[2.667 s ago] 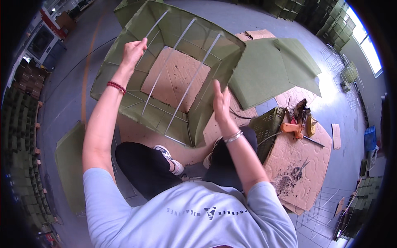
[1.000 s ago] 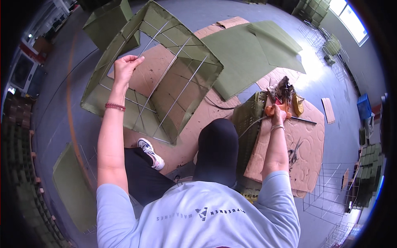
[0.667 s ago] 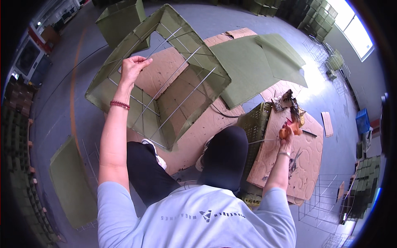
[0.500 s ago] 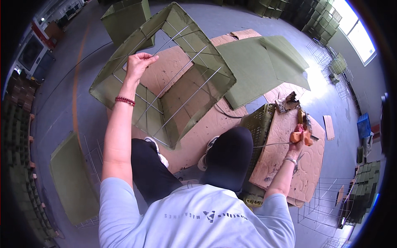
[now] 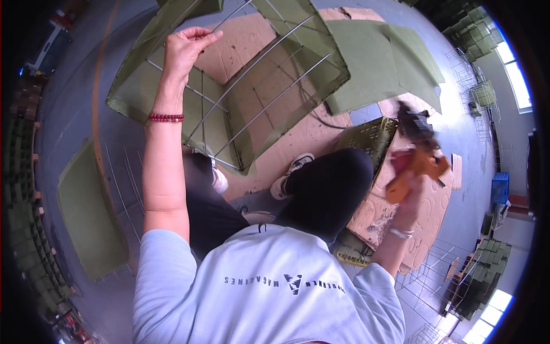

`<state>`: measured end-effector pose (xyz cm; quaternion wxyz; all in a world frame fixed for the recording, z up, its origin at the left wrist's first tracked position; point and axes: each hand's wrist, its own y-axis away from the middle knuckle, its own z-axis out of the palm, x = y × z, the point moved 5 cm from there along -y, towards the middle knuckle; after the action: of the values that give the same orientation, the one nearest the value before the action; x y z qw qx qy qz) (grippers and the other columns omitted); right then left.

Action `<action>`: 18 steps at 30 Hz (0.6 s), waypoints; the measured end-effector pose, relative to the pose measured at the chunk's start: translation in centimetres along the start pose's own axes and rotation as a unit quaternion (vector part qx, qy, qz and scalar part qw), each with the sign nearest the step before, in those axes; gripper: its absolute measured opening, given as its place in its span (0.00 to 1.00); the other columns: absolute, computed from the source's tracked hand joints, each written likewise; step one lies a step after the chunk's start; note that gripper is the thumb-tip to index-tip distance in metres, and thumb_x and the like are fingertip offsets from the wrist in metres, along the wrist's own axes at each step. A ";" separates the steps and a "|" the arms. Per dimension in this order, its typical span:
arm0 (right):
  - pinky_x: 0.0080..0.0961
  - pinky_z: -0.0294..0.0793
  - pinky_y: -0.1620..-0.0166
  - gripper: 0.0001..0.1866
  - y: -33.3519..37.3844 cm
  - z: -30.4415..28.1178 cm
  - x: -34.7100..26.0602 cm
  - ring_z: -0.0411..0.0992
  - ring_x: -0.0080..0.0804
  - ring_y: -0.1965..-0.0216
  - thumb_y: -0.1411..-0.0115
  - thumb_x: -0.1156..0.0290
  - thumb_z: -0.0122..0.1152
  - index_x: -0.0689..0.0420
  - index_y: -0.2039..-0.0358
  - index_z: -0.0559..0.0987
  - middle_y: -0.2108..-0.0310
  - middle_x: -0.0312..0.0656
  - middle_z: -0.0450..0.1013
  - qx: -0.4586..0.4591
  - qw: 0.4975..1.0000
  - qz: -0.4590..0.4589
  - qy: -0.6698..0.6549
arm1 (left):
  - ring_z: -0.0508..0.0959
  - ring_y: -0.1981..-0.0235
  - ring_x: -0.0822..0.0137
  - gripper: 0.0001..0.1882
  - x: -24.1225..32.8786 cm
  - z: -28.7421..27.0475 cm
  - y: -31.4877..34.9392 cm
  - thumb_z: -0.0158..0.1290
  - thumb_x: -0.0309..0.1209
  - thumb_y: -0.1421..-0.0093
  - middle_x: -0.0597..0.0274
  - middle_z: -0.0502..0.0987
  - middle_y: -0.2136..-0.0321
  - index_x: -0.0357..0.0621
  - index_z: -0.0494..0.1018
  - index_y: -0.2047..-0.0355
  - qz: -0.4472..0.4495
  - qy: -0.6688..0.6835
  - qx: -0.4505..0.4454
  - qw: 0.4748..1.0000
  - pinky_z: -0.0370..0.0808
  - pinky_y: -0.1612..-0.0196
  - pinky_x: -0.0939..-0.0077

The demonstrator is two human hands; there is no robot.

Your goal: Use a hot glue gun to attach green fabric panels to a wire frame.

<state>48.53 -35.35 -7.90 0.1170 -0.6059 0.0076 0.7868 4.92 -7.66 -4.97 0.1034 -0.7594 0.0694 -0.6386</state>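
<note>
A large wire-framed box lined with green fabric [image 5: 215,94] stands tilted in front of my knees, its open side crossed by bare metal wires. At its left part, the thumb and fingers of my left hand [image 5: 182,54] are pinched together on one of these wires. My right hand [image 5: 408,207] is wrapped round the orange handle of what looks like a glue gun [image 5: 424,165], its dark front end pointing away from me. Both gun and hand are smeared by motion. They are above a stained cardboard sheet [image 5: 366,221] on my right.
Under the cardboard is a green perforated crate [image 5: 366,140]. Flat green fabric panels [image 5: 372,63] lie beyond the box, and another green panel [image 5: 89,212] is at left. Wire frames [image 5: 432,261] stand at right. A dark cable [image 5: 321,117] crosses the floor cardboard.
My right hand has raised the glue gun from the cardboard, and it looks larger now. The view has shifted, while my left hand keeps its place on the box.
</note>
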 end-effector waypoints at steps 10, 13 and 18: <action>0.20 0.72 0.53 0.17 5.3 16.1 14.4 0.72 0.22 0.61 0.49 0.86 0.61 0.61 0.58 0.72 0.64 0.35 0.73 -0.176 0.915 0.360 0.035 | 0.63 0.84 0.87 0.12 -2.1 0.2 3.2 0.68 0.33 0.52 0.76 0.71 0.83 0.39 0.78 0.72 0.000 0.030 0.028 0.999 0.54 0.82 0.92; 0.20 0.72 0.54 0.15 6.6 16.8 15.7 0.71 0.20 0.61 0.48 0.84 0.61 0.61 0.59 0.72 0.64 0.34 0.72 -0.170 0.907 0.380 0.056 | 0.67 0.81 0.83 0.09 -1.5 0.4 3.4 0.66 0.28 0.51 0.71 0.73 0.81 0.37 0.77 0.74 0.007 0.055 0.021 0.998 0.60 0.79 0.90; 0.20 0.70 0.56 0.14 8.4 15.6 17.4 0.70 0.20 0.63 0.48 0.79 0.63 0.60 0.61 0.72 0.66 0.33 0.71 -0.139 0.910 0.359 0.153 | 0.71 0.79 0.80 0.07 -1.4 0.0 3.3 0.64 0.23 0.50 0.66 0.76 0.80 0.35 0.76 0.76 0.026 0.078 0.021 0.996 0.67 0.76 0.88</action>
<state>27.94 -38.09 -21.51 -0.2615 -0.6853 0.1332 0.6665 4.79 -10.57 -7.14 0.1299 -0.7032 0.0832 -0.6941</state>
